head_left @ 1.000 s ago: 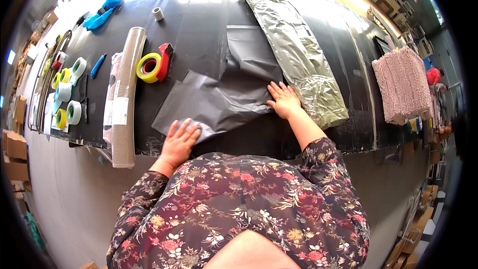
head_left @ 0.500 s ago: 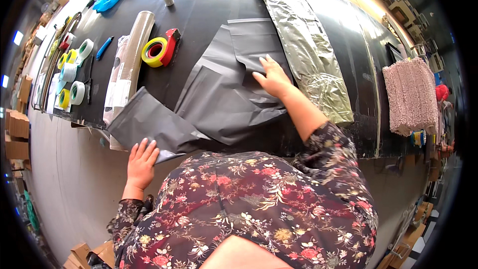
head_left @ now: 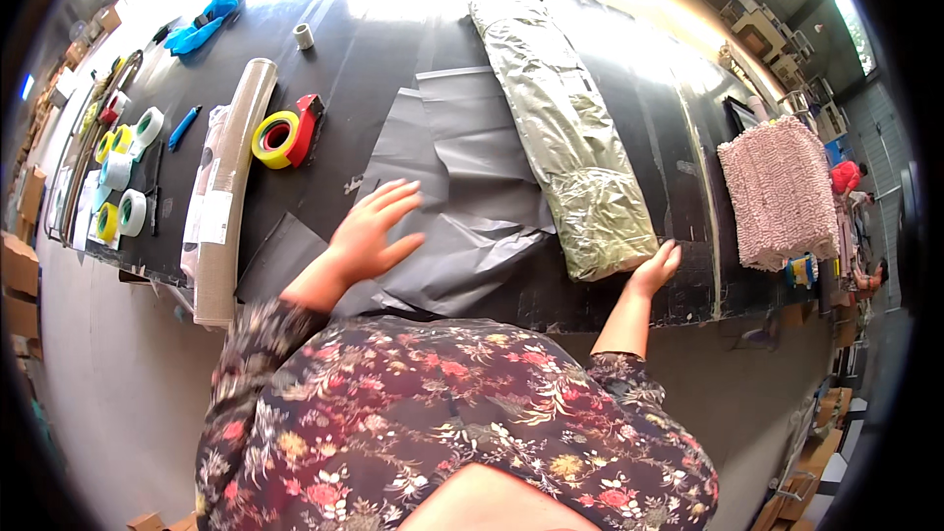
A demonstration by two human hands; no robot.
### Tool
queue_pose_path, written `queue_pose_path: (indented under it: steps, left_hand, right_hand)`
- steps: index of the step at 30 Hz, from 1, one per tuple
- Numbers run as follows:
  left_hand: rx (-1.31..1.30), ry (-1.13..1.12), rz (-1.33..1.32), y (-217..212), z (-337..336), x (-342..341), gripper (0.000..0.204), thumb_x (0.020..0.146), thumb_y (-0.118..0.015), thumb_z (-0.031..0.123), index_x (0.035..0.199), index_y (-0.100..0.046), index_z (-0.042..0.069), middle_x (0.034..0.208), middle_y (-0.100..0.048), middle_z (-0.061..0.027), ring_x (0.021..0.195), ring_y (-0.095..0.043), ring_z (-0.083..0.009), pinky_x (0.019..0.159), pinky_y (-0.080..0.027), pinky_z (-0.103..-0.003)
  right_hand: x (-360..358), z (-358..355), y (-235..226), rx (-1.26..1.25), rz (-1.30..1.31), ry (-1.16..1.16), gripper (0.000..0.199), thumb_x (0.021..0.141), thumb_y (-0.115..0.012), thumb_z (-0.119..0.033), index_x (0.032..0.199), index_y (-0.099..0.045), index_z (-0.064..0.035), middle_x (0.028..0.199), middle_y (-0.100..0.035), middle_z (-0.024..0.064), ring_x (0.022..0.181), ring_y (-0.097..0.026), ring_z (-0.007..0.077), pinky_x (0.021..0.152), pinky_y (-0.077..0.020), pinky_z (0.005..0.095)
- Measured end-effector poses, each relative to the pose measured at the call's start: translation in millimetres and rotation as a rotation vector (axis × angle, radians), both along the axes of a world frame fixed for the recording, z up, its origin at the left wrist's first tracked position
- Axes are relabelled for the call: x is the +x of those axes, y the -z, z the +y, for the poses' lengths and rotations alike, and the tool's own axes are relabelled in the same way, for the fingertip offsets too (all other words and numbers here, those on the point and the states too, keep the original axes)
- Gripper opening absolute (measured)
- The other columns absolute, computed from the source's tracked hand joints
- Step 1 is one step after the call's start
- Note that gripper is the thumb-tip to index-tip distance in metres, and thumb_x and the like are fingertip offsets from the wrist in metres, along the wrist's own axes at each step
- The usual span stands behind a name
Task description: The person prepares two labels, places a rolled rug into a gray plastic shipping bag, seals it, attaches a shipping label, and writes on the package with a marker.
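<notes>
Now at wrapped bundle [head_left: 560, 128] with nearer, right hand [head_left: 652, 272], cannot tell if gripping; lengthwise toward eleven o'clock from there. Over grey plastic [head_left: 472, 133] with left hand [head_left: 368, 236] spread, empty.

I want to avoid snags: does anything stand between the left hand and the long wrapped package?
Only crumpled grey plastic sheeting lies between the left hand and the long wrapped package, spread low on the table. Nothing upright is visible there; the red tape dispenser sits to the left, outside that gap.
</notes>
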State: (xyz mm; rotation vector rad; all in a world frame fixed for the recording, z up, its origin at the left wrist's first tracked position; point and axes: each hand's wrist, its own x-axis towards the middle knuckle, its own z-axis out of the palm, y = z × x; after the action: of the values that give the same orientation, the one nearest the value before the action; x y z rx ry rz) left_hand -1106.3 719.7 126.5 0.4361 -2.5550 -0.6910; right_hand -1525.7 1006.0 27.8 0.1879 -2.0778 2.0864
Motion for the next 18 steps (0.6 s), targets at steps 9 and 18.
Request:
queue_pose_path:
  steps: [9,18]
  left_hand:
    - [-0.048,-0.053,-0.735,58,-19,-191,0.102,0.081,-0.063,0.067,0.154,-0.029,0.005,0.163,-0.019,-0.0168,0.151,-0.013,-0.0355,0.12,-0.015,-0.054]
    - [-0.099,-0.038,-0.727,60,0,-217,0.111,0.075,-0.066,0.07,0.154,-0.027,0.002,0.164,-0.01,-0.0184,0.152,-0.001,-0.0379,0.12,-0.004,-0.057]
  right_hand:
    - [39,-43,1,-0.441,-0.256,0.214,0.054,0.1,-0.051,-0.042,0.138,-0.045,-0.0049,0.137,-0.048,0.0161,0.117,-0.056,0.0302,0.095,-0.0506,0.0446]
    - [66,-83,-95,-0.446,-0.149,0.055,0.055,0.101,-0.05,-0.038,0.142,-0.035,-0.0048,0.133,-0.047,0.0168,0.115,-0.054,0.0287,0.094,-0.0486,0.0428]
